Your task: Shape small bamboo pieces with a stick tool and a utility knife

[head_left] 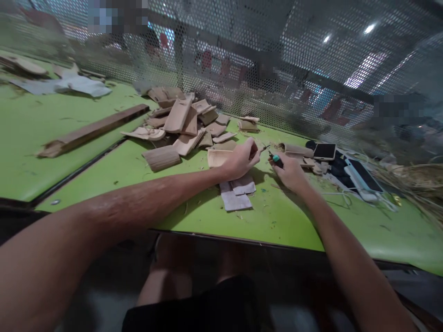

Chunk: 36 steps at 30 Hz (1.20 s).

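Note:
My left hand (242, 159) is closed in a pinch on a small dark sliver (265, 148) whose tip sticks out to the right. Just beside it, my right hand (289, 171) is wrapped round a small tool with a green and black handle (277, 160), its metal tip pointing toward the sliver. Whether tip and sliver touch, I cannot tell. Below my left hand lie folded pale papers (236, 201) on the green table (207, 221). A curved bamboo piece (216, 158) is partly hidden behind my left wrist.
Several bamboo pieces (178, 117) are heaped behind my left hand. A long bamboo strip (98, 128) lies at left, near white paper (81, 83). Phones (324, 151) and cables sit at right. A perforated metal screen (221, 60) stands along the back edge.

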### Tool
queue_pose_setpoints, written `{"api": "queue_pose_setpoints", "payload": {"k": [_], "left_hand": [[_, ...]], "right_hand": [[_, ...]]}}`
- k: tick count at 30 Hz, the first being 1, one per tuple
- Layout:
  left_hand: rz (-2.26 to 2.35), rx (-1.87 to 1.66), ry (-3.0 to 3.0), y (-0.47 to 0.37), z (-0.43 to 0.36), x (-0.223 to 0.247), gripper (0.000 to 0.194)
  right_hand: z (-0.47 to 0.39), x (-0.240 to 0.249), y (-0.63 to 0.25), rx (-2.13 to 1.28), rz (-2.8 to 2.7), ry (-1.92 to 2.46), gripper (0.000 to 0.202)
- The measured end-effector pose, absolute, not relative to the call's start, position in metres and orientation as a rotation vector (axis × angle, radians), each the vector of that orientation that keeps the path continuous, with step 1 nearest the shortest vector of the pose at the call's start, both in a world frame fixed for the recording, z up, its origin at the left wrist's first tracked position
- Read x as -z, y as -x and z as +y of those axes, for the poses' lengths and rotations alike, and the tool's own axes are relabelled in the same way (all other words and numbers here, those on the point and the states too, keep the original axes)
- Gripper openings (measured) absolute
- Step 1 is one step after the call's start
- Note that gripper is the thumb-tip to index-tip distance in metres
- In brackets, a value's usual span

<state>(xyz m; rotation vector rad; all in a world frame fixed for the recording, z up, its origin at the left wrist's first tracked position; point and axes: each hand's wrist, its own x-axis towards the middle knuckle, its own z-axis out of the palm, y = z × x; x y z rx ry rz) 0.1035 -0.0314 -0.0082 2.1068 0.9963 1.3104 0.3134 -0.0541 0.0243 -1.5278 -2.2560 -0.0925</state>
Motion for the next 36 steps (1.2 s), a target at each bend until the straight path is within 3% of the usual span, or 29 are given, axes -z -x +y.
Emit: {"api": "queue_pose_setpoints", "payload": {"k": [17, 29, 36], "left_hand": [[0.966, -1.318, -2.152, -0.1014, -0.0341, 0.0088, 0.011], [1.044, -1.184, -2.254, -0.1022, -0.0361, 0.0082, 0.006], [1.088, -1.081, -2.34, -0.1032, -0.0396, 0.0043, 0.018]], "right_hand": [[-0.0642, -0.0339, -0.304, -0.315, -2.197, 1.443, 0.019], [-0.0619, -0.0315, -0.3059, -0.341, -2.163, 1.454, 0.018], [-0.063, -0.0318, -0.3055, -0.363, -2.165, 1.435, 0.021]]}}
